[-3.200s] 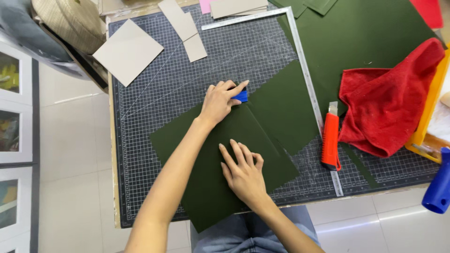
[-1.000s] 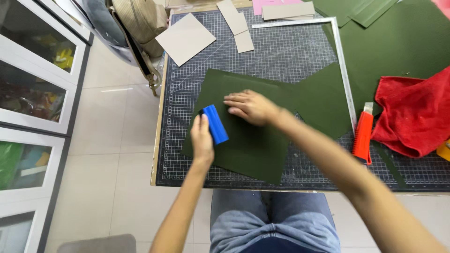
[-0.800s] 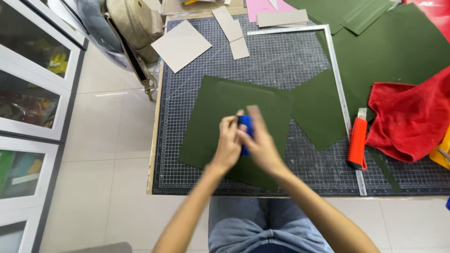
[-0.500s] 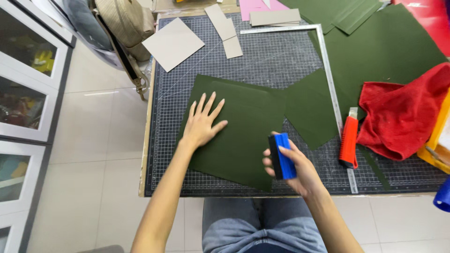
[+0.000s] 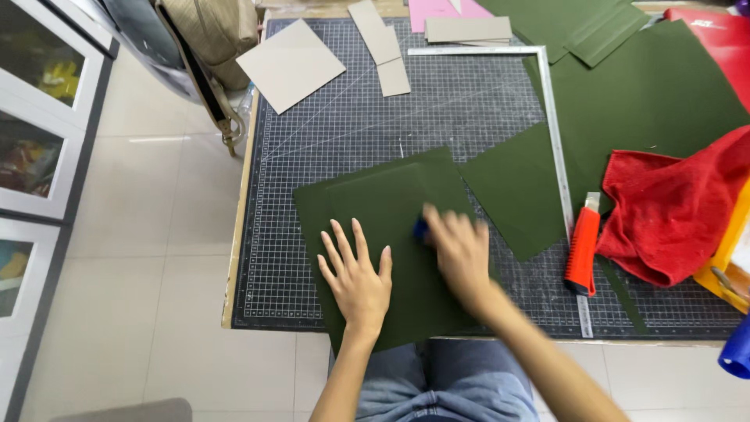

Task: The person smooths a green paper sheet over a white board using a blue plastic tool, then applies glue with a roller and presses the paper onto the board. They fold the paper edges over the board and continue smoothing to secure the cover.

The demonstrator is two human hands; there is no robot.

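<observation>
While my left hand point(image 5: 355, 277) lies flat with fingers spread on the dark green sheet point(image 5: 391, 234), my right hand point(image 5: 461, 254), blurred, grips a small blue tool point(image 5: 420, 228) pressed against that sheet. I see the sheet resting on the gridded cutting mat point(image 5: 351, 117) covering the counter, an orange utility knife point(image 5: 583, 250) well apart.

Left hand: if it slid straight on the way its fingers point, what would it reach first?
The left hand lies flat on the dark green sheet, fingers pointing away; beyond the sheet's far edge comes bare cutting mat, probably nothing else soon.
</observation>
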